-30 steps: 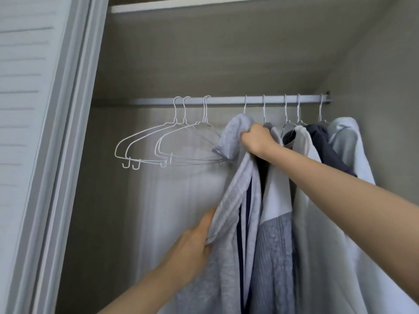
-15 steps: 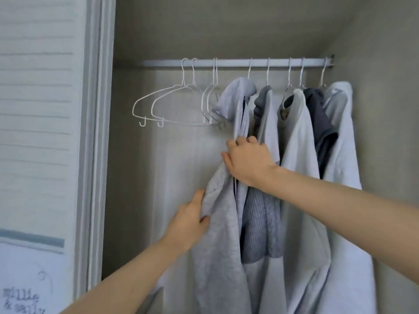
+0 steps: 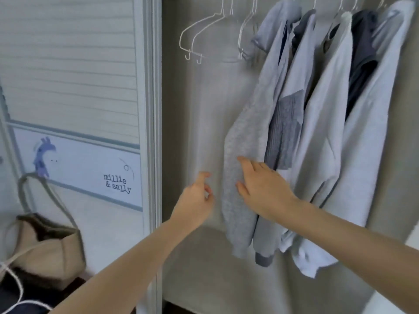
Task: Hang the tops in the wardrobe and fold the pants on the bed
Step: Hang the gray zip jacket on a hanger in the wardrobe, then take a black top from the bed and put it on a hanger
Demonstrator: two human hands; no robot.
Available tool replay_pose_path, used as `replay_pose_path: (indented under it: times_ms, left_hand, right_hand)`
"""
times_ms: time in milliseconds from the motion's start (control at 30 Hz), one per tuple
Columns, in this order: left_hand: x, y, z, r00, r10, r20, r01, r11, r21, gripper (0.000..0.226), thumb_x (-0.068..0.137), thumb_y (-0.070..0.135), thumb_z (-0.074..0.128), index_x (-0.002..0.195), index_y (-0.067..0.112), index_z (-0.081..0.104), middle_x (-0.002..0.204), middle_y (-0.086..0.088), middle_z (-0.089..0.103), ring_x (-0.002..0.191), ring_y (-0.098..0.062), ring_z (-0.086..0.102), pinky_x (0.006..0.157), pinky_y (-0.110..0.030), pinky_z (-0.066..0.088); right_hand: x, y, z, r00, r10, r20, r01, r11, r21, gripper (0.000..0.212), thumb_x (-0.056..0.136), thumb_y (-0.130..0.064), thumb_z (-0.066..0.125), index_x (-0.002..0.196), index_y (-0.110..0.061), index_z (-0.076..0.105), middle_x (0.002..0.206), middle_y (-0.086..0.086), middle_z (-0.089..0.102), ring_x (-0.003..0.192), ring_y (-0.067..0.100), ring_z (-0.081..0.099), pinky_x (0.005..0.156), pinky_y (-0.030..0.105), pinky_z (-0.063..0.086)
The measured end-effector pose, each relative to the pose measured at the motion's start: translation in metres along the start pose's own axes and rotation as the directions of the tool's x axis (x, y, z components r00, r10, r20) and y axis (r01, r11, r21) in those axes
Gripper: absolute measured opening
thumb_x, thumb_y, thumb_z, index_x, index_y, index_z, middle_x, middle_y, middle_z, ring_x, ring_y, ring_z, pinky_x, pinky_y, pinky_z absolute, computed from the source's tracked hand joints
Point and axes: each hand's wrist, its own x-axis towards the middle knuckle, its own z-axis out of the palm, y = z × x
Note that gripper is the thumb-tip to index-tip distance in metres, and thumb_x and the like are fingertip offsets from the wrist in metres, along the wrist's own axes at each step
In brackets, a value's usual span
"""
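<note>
A light grey top hangs leftmost in a row of several tops inside the wardrobe. My right hand lies with loose fingers against its lower front. My left hand hovers just left of the top, fingers loosely curled, holding nothing. Further right hang a pale top with a striped panel, a white top, a dark top and another pale top.
Empty white wire hangers hang left of the tops. The wardrobe's slatted sliding door with a giraffe picture stands at left. A beige bag with a long strap sits low at left, a white cord beside it.
The view has dropped, so the rail has left the frame. My left hand let go of the grey top's edge. My right hand slid down from its upper part to its lower front.
</note>
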Motion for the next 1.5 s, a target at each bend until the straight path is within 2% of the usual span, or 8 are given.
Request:
replay_pose_path:
  times_ms: [267, 400, 633, 867, 967, 1067, 1233, 1500]
  left_hand:
    - [-0.162, -0.015, -0.037, 0.952, -0.297, -0.073, 0.303, 0.949, 0.093, 0.027, 0.096, 0.015, 0.051, 0.120, 0.028, 0.053, 0.085, 0.008, 0.065, 0.065, -0.006, 0.061, 0.056, -0.018, 0.045]
    - [-0.257, 0.007, -0.046, 0.863, -0.460, -0.209, 0.476, 0.879, 0.031, 0.023, 0.094, 0.013, 0.054, 0.111, 0.028, 0.057, 0.081, 0.004, 0.068, 0.071, -0.012, 0.065, 0.071, -0.032, 0.054]
    - [-0.457, 0.090, -0.014, 0.507, -0.677, -0.534, 0.780, 0.623, -0.049, 0.018, 0.096, 0.020, 0.054, 0.103, 0.035, 0.060, 0.079, 0.008, 0.069, 0.076, -0.003, 0.064, 0.060, -0.015, 0.048]
    - [-0.635, 0.225, 0.051, -0.030, -0.693, -0.720, 0.862, 0.347, -0.370, 0.028, 0.090, 0.015, 0.056, 0.085, 0.042, 0.061, 0.071, 0.014, 0.070, 0.067, -0.001, 0.065, 0.059, -0.009, 0.043]
    - [-0.705, 0.277, 0.089, -0.297, -0.636, -0.713, 0.831, 0.196, -0.521, 0.031, 0.091, 0.016, 0.057, 0.084, 0.046, 0.059, 0.071, 0.001, 0.070, 0.065, -0.009, 0.063, 0.060, -0.019, 0.047]
    - [-0.763, 0.329, 0.121, -0.479, -0.531, -0.699, 0.789, 0.088, -0.608, 0.030, 0.092, 0.016, 0.057, 0.085, 0.045, 0.057, 0.068, 0.008, 0.069, 0.060, -0.007, 0.062, 0.058, -0.021, 0.047]
    - [-0.830, 0.406, 0.158, -0.667, -0.378, -0.642, 0.681, 0.039, -0.731, 0.027, 0.093, 0.014, 0.054, 0.089, 0.040, 0.057, 0.072, 0.004, 0.069, 0.070, -0.014, 0.066, 0.069, -0.037, 0.054]
    - [-0.989, 0.531, 0.269, -0.894, -0.206, -0.397, 0.412, -0.035, -0.910, 0.014, 0.094, 0.015, 0.055, 0.097, 0.027, 0.061, 0.080, 0.005, 0.066, 0.071, -0.004, 0.061, 0.061, -0.021, 0.046]
  right_hand:
    - [-0.092, -0.049, 0.045, 0.991, -0.113, 0.077, 0.074, 0.917, 0.391, 0.053, 0.098, -0.036, 0.042, 0.145, -0.017, 0.026, 0.133, 0.005, 0.050, 0.119, 0.026, 0.046, 0.088, 0.036, 0.040]
    - [-0.148, -0.078, 0.056, 0.968, -0.230, 0.097, 0.127, 0.789, 0.601, 0.049, 0.098, -0.034, 0.045, 0.143, -0.020, 0.032, 0.132, 0.001, 0.051, 0.118, 0.019, 0.047, 0.086, 0.028, 0.036]
    - [-0.271, -0.121, 0.060, 0.818, -0.573, 0.049, 0.332, 0.541, 0.773, 0.046, 0.097, -0.029, 0.048, 0.139, -0.013, 0.039, 0.123, 0.000, 0.057, 0.113, 0.020, 0.053, 0.085, 0.028, 0.041]
    - [-0.411, -0.171, 0.026, 0.526, -0.851, 0.000, 0.338, 0.209, 0.918, 0.037, 0.096, -0.025, 0.052, 0.131, -0.010, 0.048, 0.114, -0.001, 0.061, 0.110, 0.019, 0.055, 0.089, 0.030, 0.041]
    - [-0.488, -0.196, 0.007, 0.340, -0.939, -0.046, 0.322, 0.070, 0.944, 0.038, 0.096, -0.023, 0.052, 0.132, -0.011, 0.047, 0.109, 0.000, 0.062, 0.108, 0.020, 0.056, 0.090, 0.030, 0.041]
    - [-0.559, -0.215, -0.026, 0.166, -0.979, -0.119, 0.296, -0.066, 0.953, 0.036, 0.096, -0.021, 0.053, 0.130, -0.012, 0.049, 0.102, -0.003, 0.062, 0.104, 0.020, 0.056, 0.087, 0.028, 0.039]
    - [-0.662, -0.222, -0.070, -0.062, -0.971, -0.232, 0.281, -0.240, 0.929, 0.034, 0.095, -0.022, 0.053, 0.127, -0.013, 0.051, 0.097, -0.005, 0.061, 0.101, 0.018, 0.056, 0.084, 0.028, 0.040]
    - [-0.889, -0.212, -0.128, -0.463, -0.845, -0.267, 0.230, -0.405, 0.885, 0.035, 0.097, -0.023, 0.050, 0.130, -0.011, 0.047, 0.109, 0.004, 0.060, 0.105, 0.025, 0.054, 0.084, 0.035, 0.040]
